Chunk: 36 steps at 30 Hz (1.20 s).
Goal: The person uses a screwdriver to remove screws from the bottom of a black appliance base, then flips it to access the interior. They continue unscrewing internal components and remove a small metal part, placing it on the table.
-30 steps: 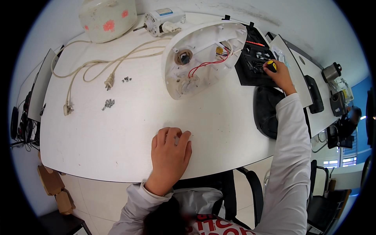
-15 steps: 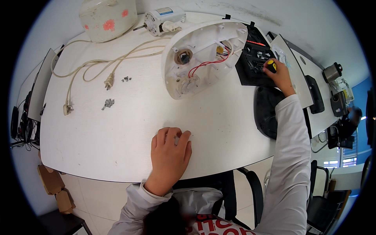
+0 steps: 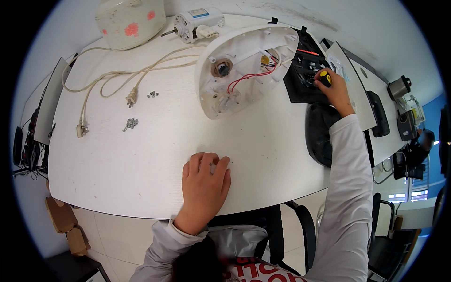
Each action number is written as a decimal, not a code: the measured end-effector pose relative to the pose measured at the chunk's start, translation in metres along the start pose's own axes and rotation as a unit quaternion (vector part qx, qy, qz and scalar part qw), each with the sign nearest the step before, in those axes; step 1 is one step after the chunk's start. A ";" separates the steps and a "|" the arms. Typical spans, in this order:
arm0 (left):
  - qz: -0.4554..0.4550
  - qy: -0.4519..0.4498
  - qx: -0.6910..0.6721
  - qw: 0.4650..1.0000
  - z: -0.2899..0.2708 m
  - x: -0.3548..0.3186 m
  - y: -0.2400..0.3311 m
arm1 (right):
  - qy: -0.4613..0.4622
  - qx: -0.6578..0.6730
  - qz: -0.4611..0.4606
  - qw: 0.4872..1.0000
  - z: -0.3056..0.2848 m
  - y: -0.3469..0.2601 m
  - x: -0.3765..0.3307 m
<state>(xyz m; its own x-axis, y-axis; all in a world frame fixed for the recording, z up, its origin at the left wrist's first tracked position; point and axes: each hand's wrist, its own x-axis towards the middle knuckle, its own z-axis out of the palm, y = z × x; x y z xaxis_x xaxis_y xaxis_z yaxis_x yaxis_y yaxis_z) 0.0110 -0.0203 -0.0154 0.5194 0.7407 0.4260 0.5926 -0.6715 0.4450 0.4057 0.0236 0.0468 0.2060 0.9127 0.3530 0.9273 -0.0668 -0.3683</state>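
Observation:
My left hand (image 3: 205, 181) lies palm down on the white table (image 3: 141, 155) near its front edge, fingers together, holding nothing that I can see. My right hand (image 3: 332, 89) reaches far right and grips a yellow-and-black screwdriver handle (image 3: 325, 78) over a black open tool case (image 3: 305, 75). Between the hands lies a white appliance base (image 3: 239, 70), upside down, with red wires and a round hub showing.
A cream power cord (image 3: 117, 80) with plugs loops across the left of the table. Small screws (image 3: 131, 123) lie beside it. A flowered pot (image 3: 130, 21) and a small motor (image 3: 197, 22) stand at the back. A black round seat (image 3: 319, 131) sits right of the table.

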 end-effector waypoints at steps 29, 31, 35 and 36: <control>-0.062 0.133 -0.303 0.942 -0.036 0.101 -0.042 | 0.188 0.014 -0.202 0.961 0.060 -0.214 -0.026; -0.060 0.109 -0.328 0.936 -0.031 0.115 -0.043 | 0.203 0.021 -0.191 0.960 0.066 -0.212 -0.023; -0.030 0.099 -0.422 0.901 -0.015 0.133 -0.051 | 0.206 0.015 -0.180 0.962 0.075 -0.218 -0.020; -0.037 0.094 -0.429 0.898 -0.011 0.136 -0.053 | 0.205 0.011 -0.176 0.963 0.075 -0.219 -0.019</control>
<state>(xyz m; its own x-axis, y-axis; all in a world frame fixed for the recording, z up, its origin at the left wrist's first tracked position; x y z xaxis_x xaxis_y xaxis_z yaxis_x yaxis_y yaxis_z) 0.0435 0.1153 0.0277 0.3375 0.8215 0.4596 -0.1131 -0.4493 0.8862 0.1754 0.0509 0.0562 -0.0101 0.6411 0.7674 0.9561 0.2310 -0.1804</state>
